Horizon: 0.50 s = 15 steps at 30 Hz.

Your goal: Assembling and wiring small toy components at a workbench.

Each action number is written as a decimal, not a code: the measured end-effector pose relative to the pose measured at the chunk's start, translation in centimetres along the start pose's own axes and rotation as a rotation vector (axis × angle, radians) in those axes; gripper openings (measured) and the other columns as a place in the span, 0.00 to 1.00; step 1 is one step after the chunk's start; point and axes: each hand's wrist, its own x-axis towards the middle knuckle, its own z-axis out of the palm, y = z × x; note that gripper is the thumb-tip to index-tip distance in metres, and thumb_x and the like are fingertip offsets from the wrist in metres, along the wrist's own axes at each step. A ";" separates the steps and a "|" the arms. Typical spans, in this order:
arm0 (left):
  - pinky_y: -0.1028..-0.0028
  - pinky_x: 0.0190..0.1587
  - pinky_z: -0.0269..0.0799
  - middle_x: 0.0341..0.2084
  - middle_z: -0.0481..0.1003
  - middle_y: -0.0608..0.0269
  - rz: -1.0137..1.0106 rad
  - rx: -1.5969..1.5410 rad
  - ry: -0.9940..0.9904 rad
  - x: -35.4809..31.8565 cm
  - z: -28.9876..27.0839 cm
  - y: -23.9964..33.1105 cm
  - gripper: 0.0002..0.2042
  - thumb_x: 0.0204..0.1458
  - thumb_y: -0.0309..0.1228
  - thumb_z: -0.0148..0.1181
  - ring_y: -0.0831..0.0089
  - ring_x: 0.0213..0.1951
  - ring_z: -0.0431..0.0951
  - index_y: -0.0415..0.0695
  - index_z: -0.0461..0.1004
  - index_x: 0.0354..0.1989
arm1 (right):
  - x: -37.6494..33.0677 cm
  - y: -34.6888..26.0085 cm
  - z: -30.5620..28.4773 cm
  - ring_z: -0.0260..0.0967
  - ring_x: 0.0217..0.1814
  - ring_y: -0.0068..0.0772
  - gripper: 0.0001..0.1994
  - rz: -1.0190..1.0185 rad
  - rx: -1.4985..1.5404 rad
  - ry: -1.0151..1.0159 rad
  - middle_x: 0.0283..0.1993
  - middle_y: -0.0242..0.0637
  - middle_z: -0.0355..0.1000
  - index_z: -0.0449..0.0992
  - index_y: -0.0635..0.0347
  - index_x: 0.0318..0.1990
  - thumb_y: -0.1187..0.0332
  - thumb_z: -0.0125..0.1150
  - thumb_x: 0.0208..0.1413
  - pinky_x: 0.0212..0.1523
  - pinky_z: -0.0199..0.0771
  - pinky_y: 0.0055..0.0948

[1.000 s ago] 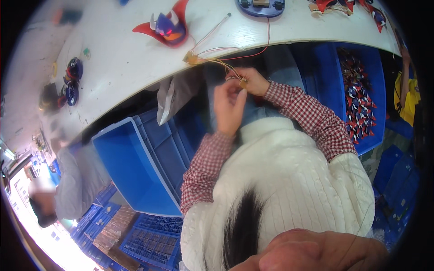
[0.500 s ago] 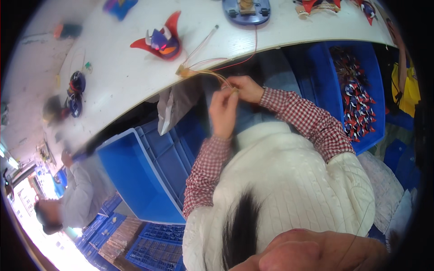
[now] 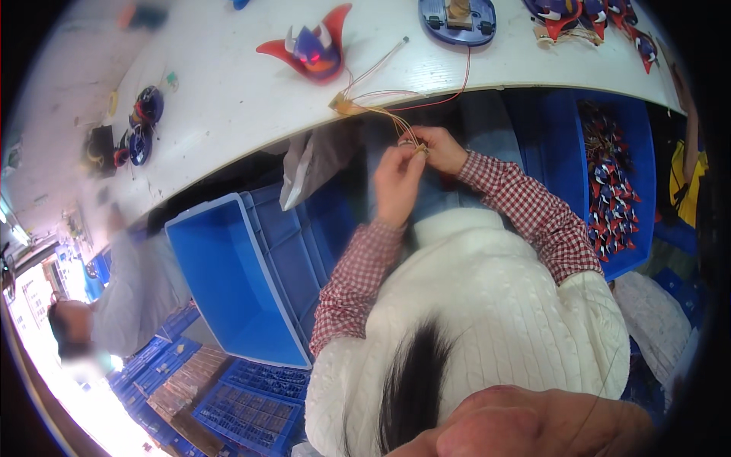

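Note:
Just off the front edge of the table, my left hand (image 3: 396, 181) and my right hand (image 3: 443, 150) meet with fingertips pinched together. Between them is a small brass-coloured part (image 3: 420, 148), too small to name. Several thin wires (image 3: 394, 116) run from the fingers up to a small tan circuit board (image 3: 344, 104) at the table edge. Behind the board stands a purple toy head (image 3: 311, 55) with white horns, a red winged collar and glowing red eyes. A red wire also leads from near the board to a blue oval device (image 3: 458, 23).
An open blue crate (image 3: 228, 278) stands left of my lap. At the right, a blue bin (image 3: 643, 190) holds many toy heads. More toy heads (image 3: 575, 14) lie on the white table (image 3: 236, 114), far right. A co-worker in a grey top (image 3: 145, 286) sits at the left.
The whole view has shifted, so table things appear farther right. Both hands stay pinched together at the wire ends. The toy's eyes glow in both frames.

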 end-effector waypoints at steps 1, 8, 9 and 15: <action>0.83 0.39 0.66 0.32 0.74 0.64 -0.003 0.003 -0.005 0.0 0.0 0.0 0.06 0.53 0.26 0.59 0.80 0.32 0.70 0.36 0.74 0.36 | 0.0 0.0 0.0 0.67 0.34 0.21 0.12 0.001 0.003 0.000 0.34 0.31 0.74 0.75 0.63 0.41 0.77 0.60 0.46 0.36 0.69 0.19; 0.84 0.38 0.66 0.32 0.75 0.64 -0.022 -0.070 0.002 -0.1 0.1 -0.2 0.07 0.53 0.26 0.59 0.80 0.31 0.70 0.36 0.74 0.36 | 0.0 -0.2 0.0 0.67 0.34 0.21 0.13 0.020 -0.001 -0.010 0.35 0.31 0.74 0.75 0.62 0.41 0.79 0.59 0.46 0.36 0.70 0.19; 0.84 0.37 0.66 0.31 0.75 0.64 -0.027 -0.076 0.004 -0.1 0.1 -0.2 0.07 0.53 0.26 0.59 0.80 0.31 0.70 0.36 0.74 0.36 | 0.0 -0.3 0.0 0.67 0.34 0.21 0.13 0.024 0.002 -0.010 0.35 0.31 0.74 0.75 0.62 0.41 0.79 0.59 0.46 0.36 0.70 0.19; 0.85 0.36 0.65 0.30 0.75 0.65 -0.042 -0.080 0.009 -0.1 0.1 -0.1 0.07 0.53 0.27 0.59 0.81 0.30 0.69 0.36 0.74 0.37 | -0.1 -0.5 0.1 0.69 0.35 0.22 0.12 0.023 -0.015 -0.009 0.36 0.32 0.74 0.75 0.63 0.40 0.81 0.57 0.46 0.38 0.72 0.20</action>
